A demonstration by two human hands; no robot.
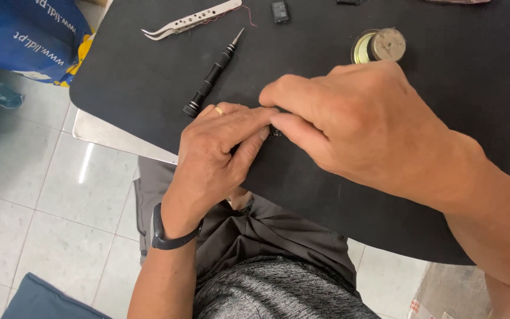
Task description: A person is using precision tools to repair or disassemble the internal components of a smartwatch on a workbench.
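From the head view, the person sits at a black mat (444, 177) that covers the table. Both hands meet near the middle of the mat. The left hand (216, 156) lies with its fingers bent and pressed together, a ring on one finger and a dark band on the wrist. The right hand (349, 127) comes from 4 o'clock, and its fingers pinch toward the left fingertips. Between them sits a small dark part (274, 133), touching both hands and mostly hidden; I cannot tell what it is, nor which hand really grips it.

At 11 o'clock from the hands a black screwdriver (212, 74) lies on the mat, just beside the left knuckles. Further at 11 o'clock lie metal tweezers (190, 20). At 1 o'clock, a solder spool (379, 45) stands near the right hand. A small black block (280, 11) rests at 12 o'clock.
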